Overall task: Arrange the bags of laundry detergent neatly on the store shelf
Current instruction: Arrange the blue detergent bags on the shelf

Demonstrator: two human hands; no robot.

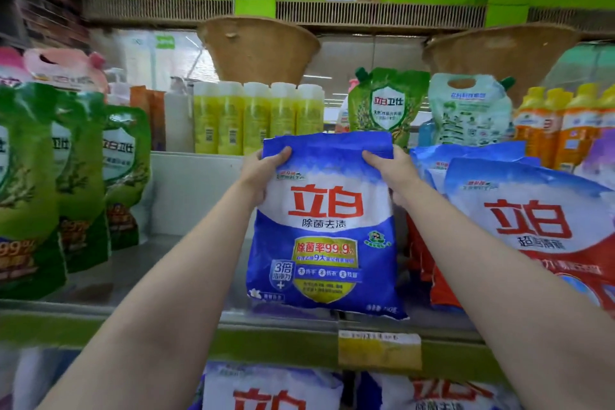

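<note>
Head view looks down two bare forearms reaching toward a store shelf [186, 263], with the blue detergent bag [324, 226] as the landmark in the middle. Below the bag, past the shelf's green front edge and a yellow price tag [379, 351], the tops of more detergent bags [273, 389] show on a lower level. The left hand [263, 173] grips the blue bag's upper left corner, thumb on the front and fingers hidden behind; the right hand [392, 170] grips the upper right corner in the same way. The bag stands upright, its bottom edge at the shelf's front lip; whether it rests there fully cannot be told. Just right of the bag stand red-and-blue detergent bags [532, 220], leaning and closely packed. Well left of the bag, a row of green pouches [80, 176] stands along the shelf, with bare shelf surface between them and the bag. Behind the bag, a row of yellow bottles [259, 118] lines the back, with a green spouted pouch [387, 105] and a pale one [469, 110] behind and to its right, and orange bottles [565, 130] farther right. Above them, two woven baskets [259, 46] hang under the upper shelf.
</note>
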